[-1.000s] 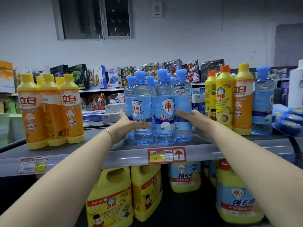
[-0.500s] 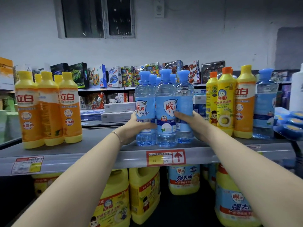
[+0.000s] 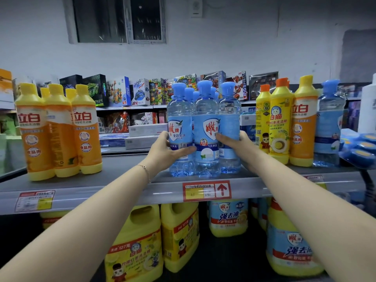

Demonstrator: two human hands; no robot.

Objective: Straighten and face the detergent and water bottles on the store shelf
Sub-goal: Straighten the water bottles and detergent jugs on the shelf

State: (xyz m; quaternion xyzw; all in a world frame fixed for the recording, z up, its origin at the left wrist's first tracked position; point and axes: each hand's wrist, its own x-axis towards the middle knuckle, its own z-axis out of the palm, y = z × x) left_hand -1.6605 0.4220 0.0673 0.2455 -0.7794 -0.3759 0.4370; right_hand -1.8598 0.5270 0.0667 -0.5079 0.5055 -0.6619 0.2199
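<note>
Several clear blue-capped detergent bottles stand bunched at the shelf's middle, three in the front row. My left hand (image 3: 166,152) grips the left front bottle (image 3: 180,127), with the thumb across its label. My right hand (image 3: 239,146) holds the right front bottle (image 3: 231,119), its thumb lying over the front towards the middle bottle (image 3: 206,129). The front labels face me. Left on the shelf is a group of orange bottles (image 3: 57,131). To the right stand yellow and orange bottles (image 3: 281,123) and one more blue bottle (image 3: 329,127).
The grey shelf edge (image 3: 122,195) carries price tags. Below it stand yellow jugs (image 3: 138,245) and blue-labelled jugs (image 3: 293,249). Blue round packs (image 3: 360,147) lie at the far right. Toy boxes (image 3: 140,92) fill the shelves behind.
Both hands have closed in from the sides onto the outer blue bottles, and the cluster has been drawn tighter together. The view has come a little nearer.
</note>
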